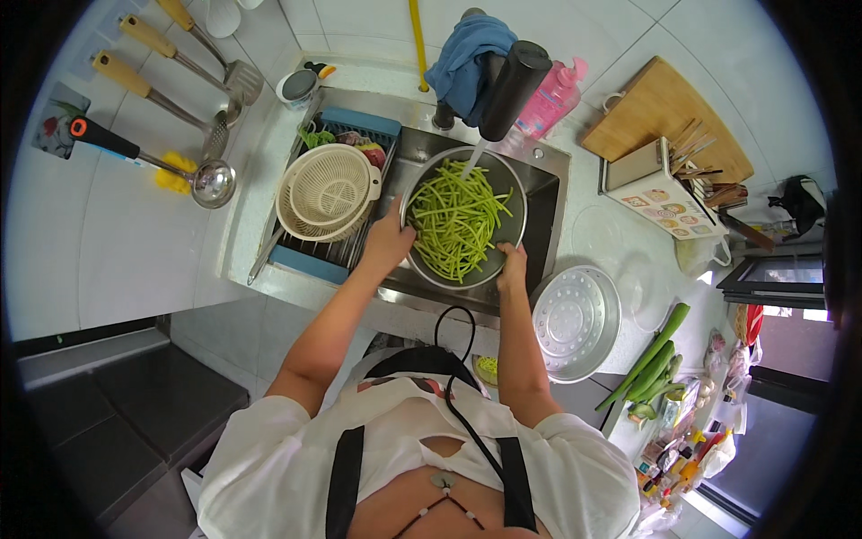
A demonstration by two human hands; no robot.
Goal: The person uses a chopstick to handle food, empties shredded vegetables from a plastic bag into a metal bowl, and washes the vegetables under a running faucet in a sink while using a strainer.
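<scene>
A round metal bowl (pixel 491 264) full of cut green beans (pixel 458 220) is in the sink (pixel 541 216), below the black faucet (pixel 516 81). Water (pixel 474 159) runs from the spout onto the beans. My left hand (pixel 390 239) grips the bowl's left rim, and my right hand (pixel 512 264) holds its rim at the lower right. Both hands are closed on it. Left of the bowl, a cream plastic colander (pixel 330 191) sits on a blue-ended drying rack (pixel 296 266) across the sink.
Right of the sink lies a perforated metal steamer tray (pixel 576 323). Farther right are long green vegetables (pixel 648 368), a chopstick holder (pixel 660 189) and a wooden cutting board (pixel 669 117). Behind the faucet stands a pink pump bottle (pixel 549 99). A ladle (pixel 214 183) and other utensils hang at left.
</scene>
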